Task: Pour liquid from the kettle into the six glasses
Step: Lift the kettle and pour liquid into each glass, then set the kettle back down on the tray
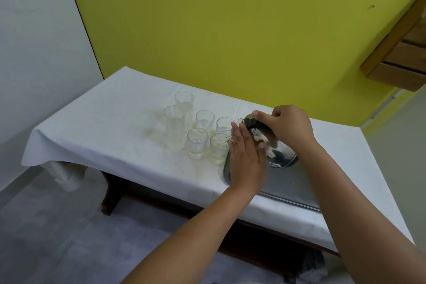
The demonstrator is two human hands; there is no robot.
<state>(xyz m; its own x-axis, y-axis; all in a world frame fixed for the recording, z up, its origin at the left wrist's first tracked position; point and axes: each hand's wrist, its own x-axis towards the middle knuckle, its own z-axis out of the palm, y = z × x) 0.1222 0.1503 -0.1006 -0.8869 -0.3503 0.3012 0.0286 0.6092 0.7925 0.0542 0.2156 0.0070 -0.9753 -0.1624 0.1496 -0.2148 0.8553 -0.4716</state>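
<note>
the kettle (269, 143) sits tipped over a steel tray (288, 189), just right of the six glasses (200, 129) on the table (115, 122). the right hand (290, 127) has its fingers clamped on the dark handle; the left hand (246, 159) lies flat, fingers together, against the kettle's side. its long axis leans up and left, top toward the glasses; the spout is hidden. likely risk: a quick tilt splashes past a rim, or the body knocks the nearest glass over.

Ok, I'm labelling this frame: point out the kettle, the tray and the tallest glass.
kettle (275, 148), head view, shiny side.
tray (288, 188), head view, bare flat bottom.
tallest glass (175, 129), head view, middle of its wall.
</note>
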